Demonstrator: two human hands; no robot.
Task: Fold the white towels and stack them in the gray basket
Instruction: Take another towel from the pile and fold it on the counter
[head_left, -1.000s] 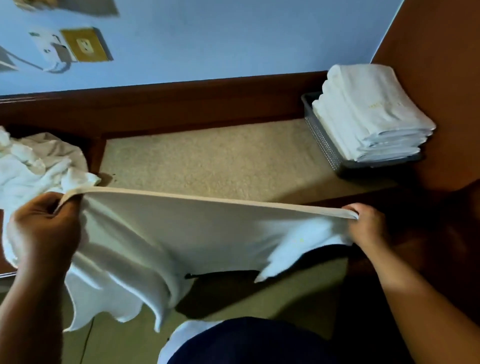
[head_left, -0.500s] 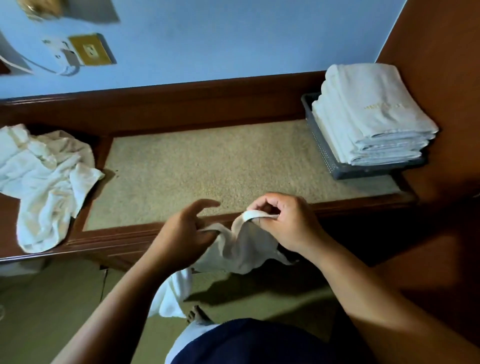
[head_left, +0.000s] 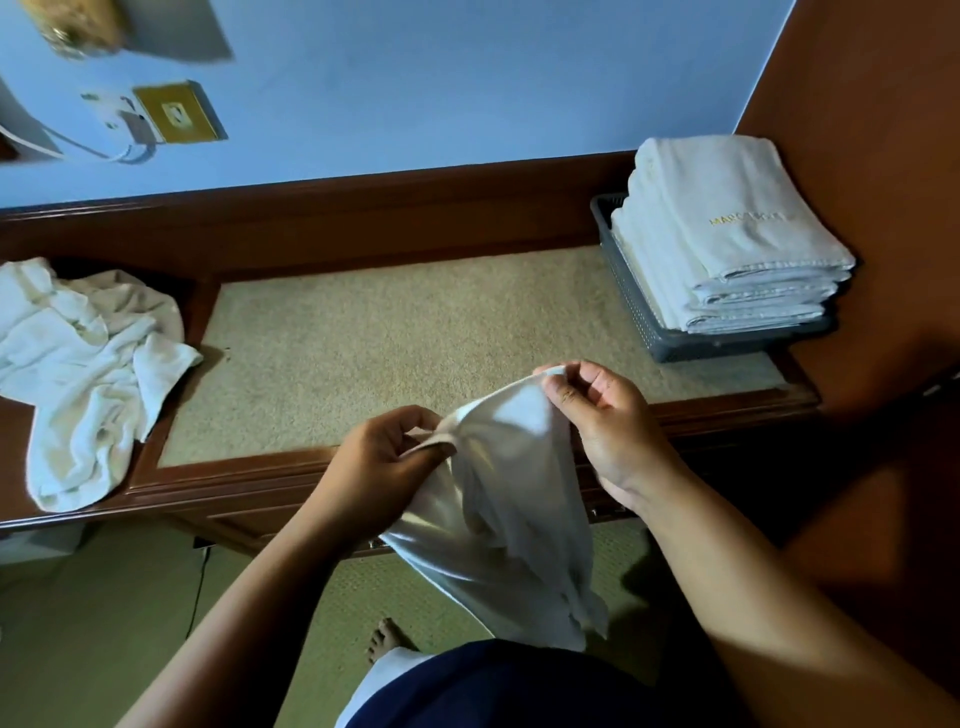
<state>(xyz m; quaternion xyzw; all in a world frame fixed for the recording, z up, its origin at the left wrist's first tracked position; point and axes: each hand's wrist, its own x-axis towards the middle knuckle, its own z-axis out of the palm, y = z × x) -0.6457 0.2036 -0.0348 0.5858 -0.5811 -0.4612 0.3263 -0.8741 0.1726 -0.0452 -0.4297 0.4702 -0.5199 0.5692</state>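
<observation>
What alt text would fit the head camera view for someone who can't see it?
The left hand and right hand pinch the top edge of a white towel, which hangs before a carpet-topped wooden bench. Folded towels sit stacked in a gray basket at the bench's right end; crumpled towels lie heaped at its left.

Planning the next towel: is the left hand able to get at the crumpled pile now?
Probably not yet: the left hand grips the held towel, though nothing blocks the way to the pile.

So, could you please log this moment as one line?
stage: folding | left hand: pinches white towel | right hand: pinches towel edge | gray basket: holds folded towel stack | unfolded towels: heaped at left
</observation>
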